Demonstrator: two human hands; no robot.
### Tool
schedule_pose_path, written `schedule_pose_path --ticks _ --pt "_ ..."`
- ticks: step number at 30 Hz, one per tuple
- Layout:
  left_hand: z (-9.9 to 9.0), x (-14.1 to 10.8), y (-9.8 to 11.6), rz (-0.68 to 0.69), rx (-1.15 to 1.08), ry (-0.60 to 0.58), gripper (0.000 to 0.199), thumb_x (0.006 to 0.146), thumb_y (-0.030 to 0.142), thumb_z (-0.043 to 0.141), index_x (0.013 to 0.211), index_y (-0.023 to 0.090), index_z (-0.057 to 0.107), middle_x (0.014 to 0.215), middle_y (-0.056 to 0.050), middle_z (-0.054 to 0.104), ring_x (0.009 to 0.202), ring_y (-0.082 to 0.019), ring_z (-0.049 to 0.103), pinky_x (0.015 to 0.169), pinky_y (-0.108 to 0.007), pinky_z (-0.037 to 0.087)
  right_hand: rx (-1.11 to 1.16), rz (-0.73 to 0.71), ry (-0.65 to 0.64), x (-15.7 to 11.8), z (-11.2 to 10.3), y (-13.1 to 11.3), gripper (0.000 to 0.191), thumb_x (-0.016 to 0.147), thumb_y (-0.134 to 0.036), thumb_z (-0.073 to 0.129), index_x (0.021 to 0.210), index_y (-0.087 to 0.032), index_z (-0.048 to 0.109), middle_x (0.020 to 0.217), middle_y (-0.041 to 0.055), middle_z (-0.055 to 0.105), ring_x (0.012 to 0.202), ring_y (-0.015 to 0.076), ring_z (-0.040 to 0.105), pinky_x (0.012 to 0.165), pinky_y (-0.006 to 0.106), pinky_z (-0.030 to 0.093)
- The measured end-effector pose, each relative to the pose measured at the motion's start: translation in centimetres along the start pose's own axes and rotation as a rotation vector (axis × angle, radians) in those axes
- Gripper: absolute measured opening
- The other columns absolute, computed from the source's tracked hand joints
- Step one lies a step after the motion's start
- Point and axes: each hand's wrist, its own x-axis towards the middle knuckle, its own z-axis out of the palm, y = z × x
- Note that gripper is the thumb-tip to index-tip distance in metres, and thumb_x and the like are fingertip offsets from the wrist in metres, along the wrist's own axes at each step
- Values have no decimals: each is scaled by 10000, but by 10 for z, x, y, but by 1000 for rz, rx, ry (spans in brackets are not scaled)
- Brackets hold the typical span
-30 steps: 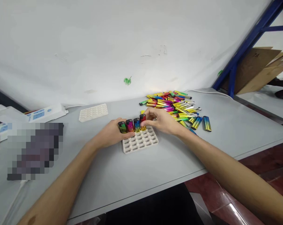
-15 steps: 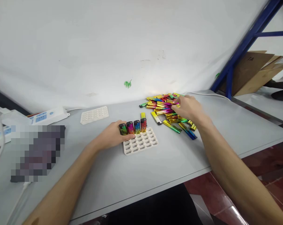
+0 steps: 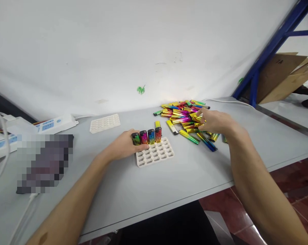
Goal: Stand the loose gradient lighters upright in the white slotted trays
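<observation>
A white tray (image 3: 155, 154) with rows of slots lies on the grey table. Several lighters stand upright along its back row, among them a blue one (image 3: 151, 136) and a red one (image 3: 158, 135). My left hand (image 3: 127, 144) grips the tray's left back corner, its thumb in front of the leftmost lighters and its other fingers mostly hidden behind them. At the right side of a pile of shiny metallic lighters (image 3: 181, 119), my right hand (image 3: 212, 121) has its fingers closed round a golden lighter (image 3: 198, 118).
Another slotted white tray (image 3: 105, 124) lies at the back left. Power strips (image 3: 50, 125) and a blurred dark object (image 3: 45, 163) with a cable are farther left. A wall stands behind the table; a blue frame (image 3: 268, 51) and cardboard boxes (image 3: 284, 75) are at right.
My right hand has moved slightly right and down over the pile, and a golden lighter now shows at its fingers. My left hand remains at the tray. The view has shifted a little.
</observation>
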Motion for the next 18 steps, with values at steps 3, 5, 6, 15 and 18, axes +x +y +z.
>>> schedule_pose_path --ticks 3,5,6,15,18 --pt "-1 -1 1 3 4 2 427 703 597 738 895 238 612 789 15 665 720 -202 641 601 -290 453 1 -11 -5 1 0 -3 474 750 -286 646 1213 -229 561 1093 71 727 980 286 664 662 344 421" --pt "-1 -1 2 4 9 2 427 709 597 736 901 237 612 775 17 657 714 -201 638 601 -290 449 20 -29 13 3 2 -4 419 743 -283 660 1153 -226 596 1025 68 733 946 284 664 671 349 428" --pt "-1 -1 2 2 11 3 432 709 600 735 908 236 611 773 17 655 715 -201 638 602 -291 448 32 -36 31 3 3 -5 389 737 -294 670 1116 -222 618 974 69 731 925 287 663 676 355 434" --pt "0 0 1 -27 25 12 492 684 624 738 957 235 612 771 12 660 739 -217 641 612 -299 453 906 -193 401 -8 -1 -29 434 811 -205 564 1230 -236 676 833 36 704 716 194 656 686 350 524" --pt "-1 -1 4 -34 44 21 487 687 612 736 969 232 618 747 11 653 726 -220 639 599 -300 445 1232 -183 211 -9 6 -45 370 814 -180 572 1158 -208 705 809 37 712 668 169 668 671 331 565"
